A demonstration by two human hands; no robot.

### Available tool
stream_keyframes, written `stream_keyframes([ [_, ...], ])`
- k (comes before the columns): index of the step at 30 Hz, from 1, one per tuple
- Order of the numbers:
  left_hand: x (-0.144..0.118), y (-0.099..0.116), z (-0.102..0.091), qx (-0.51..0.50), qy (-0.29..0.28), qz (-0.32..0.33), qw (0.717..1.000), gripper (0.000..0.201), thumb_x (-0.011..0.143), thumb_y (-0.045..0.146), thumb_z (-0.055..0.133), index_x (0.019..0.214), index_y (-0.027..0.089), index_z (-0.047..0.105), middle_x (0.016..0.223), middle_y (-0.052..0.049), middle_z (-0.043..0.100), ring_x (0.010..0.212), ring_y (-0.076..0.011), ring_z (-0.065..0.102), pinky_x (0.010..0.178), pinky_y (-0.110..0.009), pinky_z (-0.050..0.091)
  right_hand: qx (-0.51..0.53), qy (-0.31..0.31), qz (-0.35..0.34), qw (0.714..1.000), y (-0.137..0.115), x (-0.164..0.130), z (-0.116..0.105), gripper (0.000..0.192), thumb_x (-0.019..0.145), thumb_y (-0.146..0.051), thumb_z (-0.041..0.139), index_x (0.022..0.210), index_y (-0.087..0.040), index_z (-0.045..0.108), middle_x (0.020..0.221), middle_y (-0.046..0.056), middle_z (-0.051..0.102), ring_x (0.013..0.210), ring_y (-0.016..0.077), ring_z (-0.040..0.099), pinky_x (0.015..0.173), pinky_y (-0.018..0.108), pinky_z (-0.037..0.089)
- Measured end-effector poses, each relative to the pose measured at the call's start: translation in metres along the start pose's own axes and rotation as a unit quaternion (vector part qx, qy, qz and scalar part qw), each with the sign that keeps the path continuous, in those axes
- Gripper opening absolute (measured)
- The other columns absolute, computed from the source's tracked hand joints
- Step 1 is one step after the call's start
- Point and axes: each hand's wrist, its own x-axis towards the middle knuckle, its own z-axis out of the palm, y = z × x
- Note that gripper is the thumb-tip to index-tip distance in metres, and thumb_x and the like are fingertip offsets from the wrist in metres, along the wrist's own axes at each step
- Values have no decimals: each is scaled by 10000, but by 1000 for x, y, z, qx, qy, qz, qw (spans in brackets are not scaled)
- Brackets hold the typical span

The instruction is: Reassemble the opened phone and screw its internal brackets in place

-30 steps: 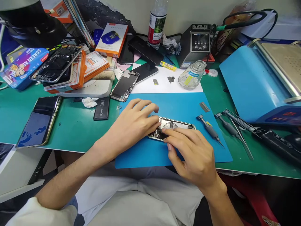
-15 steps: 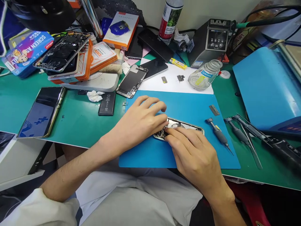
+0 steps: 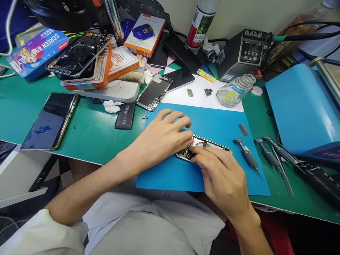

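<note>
An opened phone body [image 3: 212,145] with its insides showing lies lengthwise on a blue work mat [image 3: 207,124]. My left hand [image 3: 162,136] rests on the phone's left end, fingers curled over it and holding it down. My right hand [image 3: 221,177] comes from the lower right, its fingertips pressing on the parts in the phone's left half. Both hands cover much of the phone. I cannot see any tool in either hand.
Screwdrivers [image 3: 248,157] and tweezers [image 3: 281,166] lie right of the mat. A glass jar [image 3: 235,90], soldering station [image 3: 245,53], loose screen [image 3: 154,92], battery [image 3: 124,116] and a phone [image 3: 50,120] sit around. A blue machine [image 3: 300,106] stands at right; boxes are stacked at back left.
The view has shifted a little, so everything sits slightly further right and lower. My right fingertips have crept left along the phone toward my left hand. The phone has not moved on the mat.
</note>
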Motion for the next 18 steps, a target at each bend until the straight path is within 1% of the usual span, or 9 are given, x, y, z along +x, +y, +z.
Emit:
stream_keyframes([
  [3, -1, -1, 1, -2, 0, 0, 1000, 303, 1177, 267, 481, 1039, 213, 745, 1358, -78, 734, 1327, -300, 640, 1085, -480, 457, 7, -9, 5, 1000, -1, 0, -1, 305, 981, 24, 652, 1226, -157, 656, 1320, 94, 782, 1215, 244, 703, 1016, 416, 565],
  [6, -1, -1, -1, -7, -1, 1, 1000, 313, 1180, 285, 475, 1044, 211, 748, 1356, -77, 736, 1343, -307, 633, 1104, -492, 452, 33, -10, 20, 999, -1, 0, -2, 241, 1017, -17, 627, 1190, -181, 662, 1277, 67, 792, 1173, 207, 723, 1012, 394, 580],
  [7, -2, -1, -2, -11, -2, 0, 1000, 324, 1183, 295, 467, 1052, 211, 752, 1361, -77, 735, 1350, -307, 629, 1118, -498, 448, 40, -3, 27, 999, -1, 0, -3, 229, 1019, -30, 629, 1178, -191, 666, 1256, 59, 797, 1163, 201, 729, 1009, 390, 588],
  [9, -2, -2, -4, -19, -6, -3, 1000, 345, 1186, 306, 452, 1076, 211, 765, 1370, -81, 734, 1359, -308, 624, 1141, -509, 440, 42, 35, 43, 998, -1, -3, -5, 230, 1011, -40, 625, 1164, -206, 668, 1223, 60, 804, 1168, 213, 731, 1000, 401, 600],
  [11, -2, -2, -7, -27, -11, -7, 1000, 345, 1178, 302, 463, 1091, 212, 784, 1375, -84, 736, 1362, -310, 624, 1161, -515, 435, 30, 73, 53, 995, -2, -6, -6, 250, 995, -36, 618, 1172, -206, 662, 1246, 84, 804, 1206, 238, 726, 996, 423, 605],
  [12, -2, -2, -8, -29, -11, -9, 999, 331, 1167, 293, 483, 1097, 212, 796, 1378, -85, 737, 1365, -313, 622, 1170, -516, 433, 21, 80, 48, 995, -2, -7, -6, 254, 989, -35, 620, 1178, -200, 660, 1271, 97, 800, 1227, 251, 722, 998, 432, 603],
  [13, -2, -3, -8, -32, -13, -11, 999, 312, 1153, 282, 506, 1107, 213, 806, 1384, -86, 736, 1373, -319, 619, 1181, -519, 429, 11, 77, 37, 996, -2, -8, -6, 254, 985, -38, 629, 1184, -193, 663, 1299, 106, 795, 1244, 261, 719, 1001, 437, 598],
  [15, -2, -3, -8, -34, -17, -15, 999, 285, 1127, 246, 535, 1144, 217, 818, 1410, -90, 726, 1402, -332, 604, 1196, -532, 422, -6, 49, 10, 999, -2, -8, -5, 264, 972, -35, 657, 1197, -171, 678, 1332, 112, 788, 1267, 279, 714, 1015, 443, 581],
  [18, -3, -5, -7, -31, -21, -18, 999, 296, 1119, 191, 525, 1194, 224, 809, 1440, -95, 710, 1432, -339, 586, 1187, -542, 432, -20, 20, -13, 1000, -3, -7, -3, 245, 967, -31, 668, 1180, -150, 694, 1298, 101, 801, 1243, 286, 718, 1010, 447, 566],
])
